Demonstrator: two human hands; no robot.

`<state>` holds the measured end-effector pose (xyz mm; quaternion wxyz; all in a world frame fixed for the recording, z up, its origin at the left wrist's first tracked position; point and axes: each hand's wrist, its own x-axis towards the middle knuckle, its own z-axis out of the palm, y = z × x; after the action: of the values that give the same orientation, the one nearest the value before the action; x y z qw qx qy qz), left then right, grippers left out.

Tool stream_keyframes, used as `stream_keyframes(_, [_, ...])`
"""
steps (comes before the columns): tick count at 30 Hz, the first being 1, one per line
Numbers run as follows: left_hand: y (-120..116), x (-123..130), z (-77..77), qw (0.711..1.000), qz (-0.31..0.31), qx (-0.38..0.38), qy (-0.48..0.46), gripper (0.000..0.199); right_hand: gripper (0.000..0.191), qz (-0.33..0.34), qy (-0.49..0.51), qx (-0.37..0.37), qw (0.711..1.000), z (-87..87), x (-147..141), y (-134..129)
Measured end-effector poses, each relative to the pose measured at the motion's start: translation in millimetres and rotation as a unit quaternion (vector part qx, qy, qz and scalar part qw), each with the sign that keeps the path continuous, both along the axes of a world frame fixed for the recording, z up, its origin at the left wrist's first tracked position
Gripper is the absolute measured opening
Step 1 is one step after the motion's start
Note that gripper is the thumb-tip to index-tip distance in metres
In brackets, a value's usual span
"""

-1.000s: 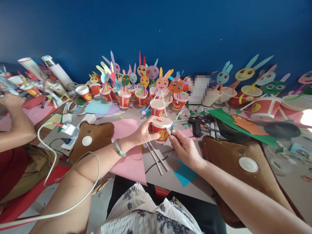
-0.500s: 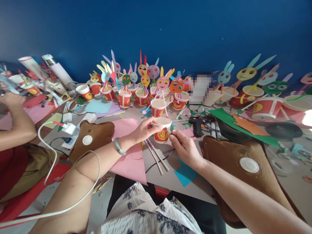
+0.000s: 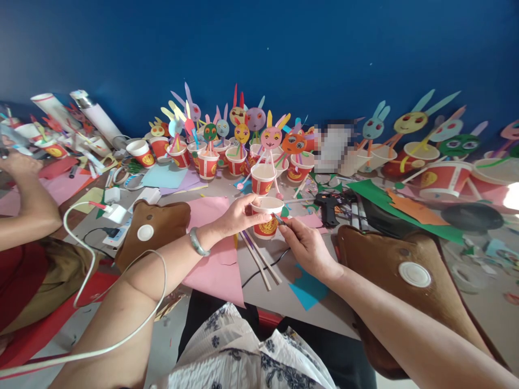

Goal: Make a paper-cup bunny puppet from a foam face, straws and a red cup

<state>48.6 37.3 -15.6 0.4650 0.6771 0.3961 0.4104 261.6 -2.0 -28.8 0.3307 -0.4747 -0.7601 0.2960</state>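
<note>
The left hand (image 3: 239, 216) pinches a red paper cup (image 3: 265, 229), hiding its left side, above the table (image 3: 281, 300). The right hand (image 3: 308, 243), fingers curled tight, grips a mostly covered pointed tool (image 3: 279, 219), perhaps a knife.

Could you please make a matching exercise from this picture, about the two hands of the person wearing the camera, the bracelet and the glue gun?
Column one:
1. left hand
2. right hand
3. bracelet
4. glue gun

Column two:
A. black, lying on the table
B. holding a pointed tool
C. grey-green
D. holding a paper cup

Right pairs: 1-D, 2-B, 3-C, 4-A.
</note>
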Motion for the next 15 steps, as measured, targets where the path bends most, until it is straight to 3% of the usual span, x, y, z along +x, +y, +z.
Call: stream_keyframes(15, [6.2,-3.2,-2.0,1.000,-0.025,0.007,-0.004,0.016,0.034,0.001,-0.016,-0.011,1.000,-0.8,-1.1,-0.3])
